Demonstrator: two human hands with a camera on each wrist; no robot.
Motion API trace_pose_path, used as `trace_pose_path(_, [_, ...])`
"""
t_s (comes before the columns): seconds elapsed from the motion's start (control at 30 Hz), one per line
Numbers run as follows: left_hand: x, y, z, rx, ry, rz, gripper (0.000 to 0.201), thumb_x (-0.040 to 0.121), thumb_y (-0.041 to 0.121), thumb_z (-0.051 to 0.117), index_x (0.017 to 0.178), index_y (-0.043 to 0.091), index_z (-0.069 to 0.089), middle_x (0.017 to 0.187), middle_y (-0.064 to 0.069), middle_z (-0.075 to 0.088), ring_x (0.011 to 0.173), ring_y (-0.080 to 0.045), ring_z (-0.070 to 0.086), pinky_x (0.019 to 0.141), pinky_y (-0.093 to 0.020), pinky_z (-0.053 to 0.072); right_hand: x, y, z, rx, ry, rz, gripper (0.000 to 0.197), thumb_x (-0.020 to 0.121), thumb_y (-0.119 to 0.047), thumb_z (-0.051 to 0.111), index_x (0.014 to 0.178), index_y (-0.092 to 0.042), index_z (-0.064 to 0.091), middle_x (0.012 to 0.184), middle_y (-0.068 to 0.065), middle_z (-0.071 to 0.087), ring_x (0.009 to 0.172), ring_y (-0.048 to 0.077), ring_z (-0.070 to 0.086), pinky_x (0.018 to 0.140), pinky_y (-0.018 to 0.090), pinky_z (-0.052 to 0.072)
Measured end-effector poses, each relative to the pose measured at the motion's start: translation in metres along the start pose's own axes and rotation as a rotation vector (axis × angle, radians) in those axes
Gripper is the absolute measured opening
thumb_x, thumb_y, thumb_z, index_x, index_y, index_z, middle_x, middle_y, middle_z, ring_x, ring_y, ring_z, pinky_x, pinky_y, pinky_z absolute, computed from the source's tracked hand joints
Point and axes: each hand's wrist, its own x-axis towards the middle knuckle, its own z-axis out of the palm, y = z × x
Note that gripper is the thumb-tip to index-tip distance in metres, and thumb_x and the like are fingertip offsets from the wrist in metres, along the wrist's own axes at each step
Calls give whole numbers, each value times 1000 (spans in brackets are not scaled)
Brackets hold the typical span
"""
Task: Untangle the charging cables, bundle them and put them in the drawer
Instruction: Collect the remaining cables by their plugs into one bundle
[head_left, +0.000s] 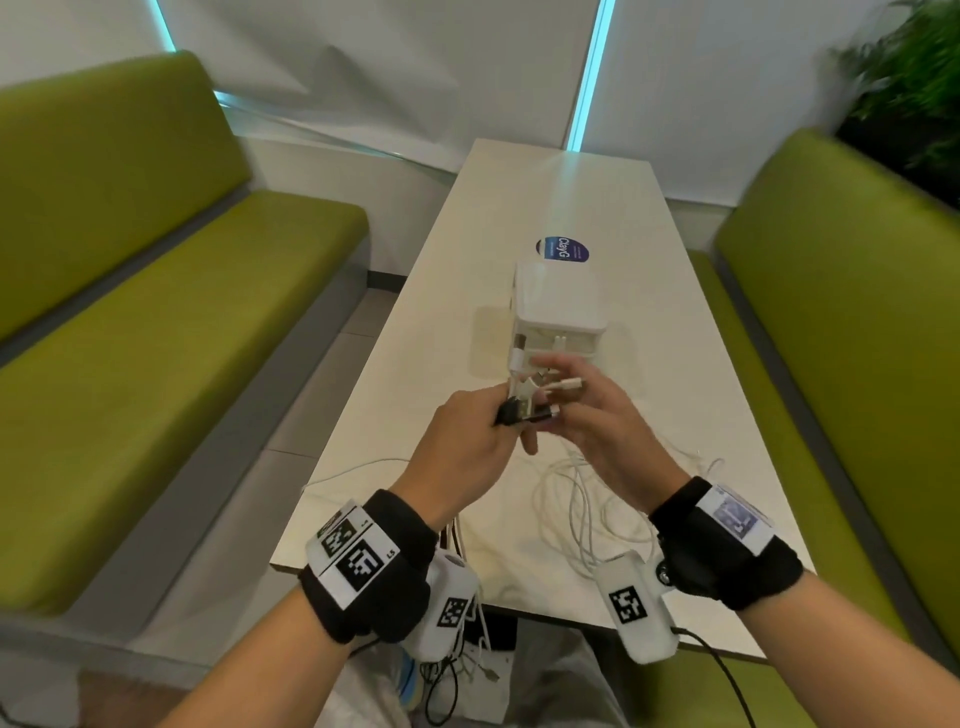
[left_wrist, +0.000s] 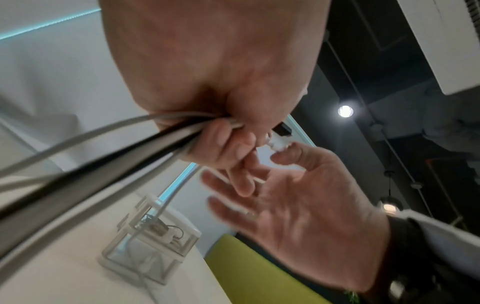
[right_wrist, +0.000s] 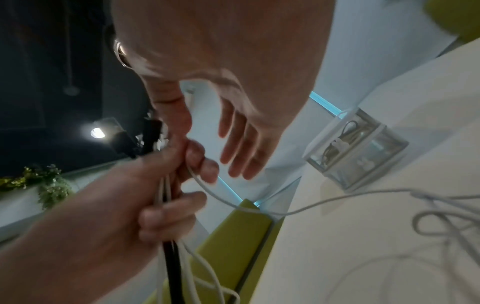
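Observation:
My left hand (head_left: 511, 415) grips a bunch of charging cables (head_left: 524, 408) just below their plugs, one black and several white, raised above the table. The left wrist view shows the cables (left_wrist: 103, 156) running out of that fist (left_wrist: 228, 139). My right hand (head_left: 561, 384) is beside it with straight, spread fingers, its fingertips (left_wrist: 293, 148) touching a white plug (left_wrist: 278, 143). Loose white cable loops (head_left: 587, 514) trail on the table below. The small white drawer box (head_left: 558, 306) stands just beyond my hands, with cables inside it (right_wrist: 348, 135).
The long white table (head_left: 675, 395) has green benches on the left (head_left: 156, 322) and right (head_left: 841, 322). A blue sticker (head_left: 562, 250) lies behind the box. One white cable (head_left: 353, 467) reaches the table's left edge. A plant (head_left: 914, 93) stands far right.

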Motion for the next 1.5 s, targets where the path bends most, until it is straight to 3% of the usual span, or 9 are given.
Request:
trace_pose_path(0.17, [0,-4,-3,-82,136,-33,34,96,10,55,80,40,61,71,10,70,71,-7,62,67,-13,47,-5,13,15,-446,-189,79,34,96,-10,53,81,-36,67,76,-5,68,77,9,65,79,30,50])
trace_pose_path(0.37, [0,1,-2,-462,279,-113,39,101,15,47,63,13,54,52,3,55,71,-22,62,84,-33,51,-5,18,12,-631,-199,15,30,99,-35,50,82,-25,72,55,-3,44,54,12,42,58,27,37])
trace_pose_path(0.53, [1,7,-1,-741,292,-186,36,101,15,47,65,16,50,53,6,35,46,-9,30,51,-32,38,0,27,0,-772,-244,2,38,95,-43,56,69,-18,68,49,-7,50,46,7,43,51,17,31])
trace_pose_path(0.8, [3,-4,-19,-282,311,-25,27,86,33,71,63,21,64,68,11,69,73,-16,64,63,-15,45,6,46,-54,-1090,-73,203,53,94,-55,47,62,-16,64,58,-3,60,53,6,52,55,22,34])
trace_pose_path(0.87, [3,-12,-6,-124,208,-17,31,79,44,73,71,15,66,76,0,72,79,-21,68,72,-32,55,10,40,-51,-1055,-21,186,50,96,-48,50,60,-16,64,56,-2,58,50,8,49,56,25,36])
trace_pose_path(0.97, [4,-14,18,44,143,16,18,83,27,63,83,9,66,82,-2,69,77,-23,63,68,-46,52,17,23,-38,-1080,-54,140,35,95,-24,52,62,-17,64,54,-7,53,50,6,46,58,29,33])
trace_pose_path(1.3, [5,-6,21,294,112,-13,16,87,4,50,74,12,53,72,2,57,71,-28,52,54,-26,30,19,14,-26,-918,-98,13,19,83,-19,50,76,-6,62,69,2,64,64,20,54,58,37,44])
trace_pose_path(1.4, [6,-13,-1,142,303,-91,22,89,0,48,82,14,63,91,0,70,87,-21,63,74,-32,49,7,18,-34,-653,-68,139,38,95,-28,55,65,-6,49,53,-9,43,47,9,34,49,23,28])
trace_pose_path(1.5, [10,-24,-34,21,522,-197,25,94,0,46,83,15,63,96,3,66,86,-17,58,64,-21,41,-5,24,-55,-641,-58,203,48,99,-44,48,62,-13,47,51,-8,33,46,11,28,47,23,24])
